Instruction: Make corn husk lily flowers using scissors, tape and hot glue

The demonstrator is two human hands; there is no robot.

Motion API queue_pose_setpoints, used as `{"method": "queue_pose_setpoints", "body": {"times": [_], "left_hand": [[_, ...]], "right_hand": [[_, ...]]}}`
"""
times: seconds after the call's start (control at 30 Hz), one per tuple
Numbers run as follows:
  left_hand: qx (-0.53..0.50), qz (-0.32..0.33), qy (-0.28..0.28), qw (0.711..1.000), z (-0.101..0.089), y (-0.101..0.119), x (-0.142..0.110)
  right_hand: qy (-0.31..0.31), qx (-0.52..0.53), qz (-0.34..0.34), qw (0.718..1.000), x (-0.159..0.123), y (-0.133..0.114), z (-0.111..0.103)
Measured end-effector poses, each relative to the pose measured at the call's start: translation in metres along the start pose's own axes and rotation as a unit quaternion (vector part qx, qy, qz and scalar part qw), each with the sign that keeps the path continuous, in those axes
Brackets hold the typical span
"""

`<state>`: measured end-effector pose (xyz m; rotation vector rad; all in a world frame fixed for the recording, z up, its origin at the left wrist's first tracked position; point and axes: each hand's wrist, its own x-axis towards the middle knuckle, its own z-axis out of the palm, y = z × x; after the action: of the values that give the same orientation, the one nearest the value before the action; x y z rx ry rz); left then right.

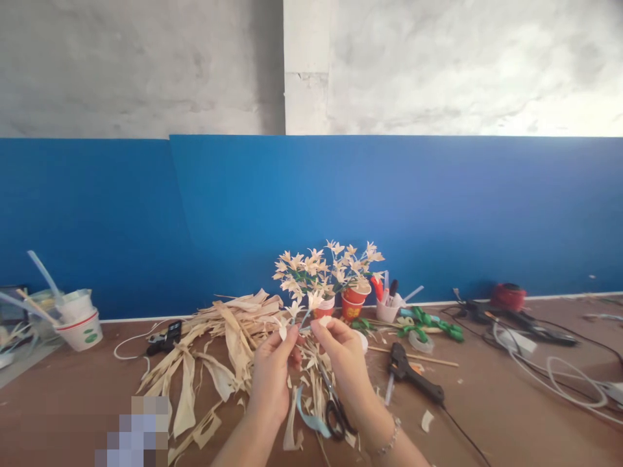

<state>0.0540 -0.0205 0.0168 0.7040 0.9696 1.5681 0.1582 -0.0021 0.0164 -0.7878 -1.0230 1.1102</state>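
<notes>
My left hand is closed, thumb and fingers pinching a thin stem with pale handmade flowers. My right hand is closed as well, its thumb and forefinger on a whitish petal piece beside the same spray. The fingers partly hide where stem and petals meet. Below my hands lie black-handled scissors, a curled light-blue strip and dried husk scraps. Just beyond stand red paper cups with bunches of similar flowers.
Dried husks are heaped at left. A black glue gun with its cord lies at right, near green ribbon pieces and a cup of tools. Tangled white cables spread far right; a white cup stands far left.
</notes>
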Motion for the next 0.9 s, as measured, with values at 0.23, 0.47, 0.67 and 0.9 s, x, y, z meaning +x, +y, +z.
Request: {"method": "queue_pose_setpoints", "body": {"times": [0.23, 0.47, 0.67, 0.9], "left_hand": [[-0.033, -0.003, 0.014, 0.999, 0.001, 0.004, -0.001], [-0.047, -0.032, -0.036, 0.998, -0.001, 0.007, -0.001], [-0.043, -0.078, -0.089, 0.992, -0.001, 0.012, -0.004], [-0.017, -0.114, -0.116, 0.986, -0.001, 0.013, -0.007]], "right_hand": [[-0.001, -0.008, -0.04, 0.999, -0.009, 0.006, 0.009], [-0.045, 0.024, -0.011, 0.999, -0.005, 0.0, 0.001], [-0.066, 0.095, 0.083, 0.99, 0.007, -0.007, -0.013], [-0.071, 0.149, 0.119, 0.979, 0.006, -0.014, -0.012]]}}
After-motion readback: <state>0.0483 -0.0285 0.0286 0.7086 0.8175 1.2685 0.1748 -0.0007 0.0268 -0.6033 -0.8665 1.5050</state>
